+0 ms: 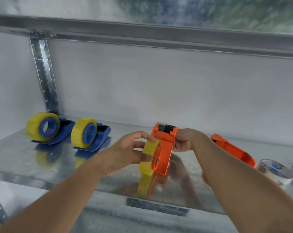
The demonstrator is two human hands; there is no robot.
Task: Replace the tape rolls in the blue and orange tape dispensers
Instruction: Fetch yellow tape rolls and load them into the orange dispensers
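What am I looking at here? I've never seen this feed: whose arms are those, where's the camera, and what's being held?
There is no machine: a person works bare-handed, filmed by a camera on their head looking down at a metal shelf. The left hand presses a yellow tape roll against an orange tape dispenser, which the right hand steadies. Two blue tape dispensers at left already carry yellow rolls. A second orange dispenser and a white tape roll lie at right.

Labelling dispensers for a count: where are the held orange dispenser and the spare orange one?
held orange dispenser [164,145], head view, on its body below the cutter.
spare orange dispenser [233,151], head view, on its side wall.
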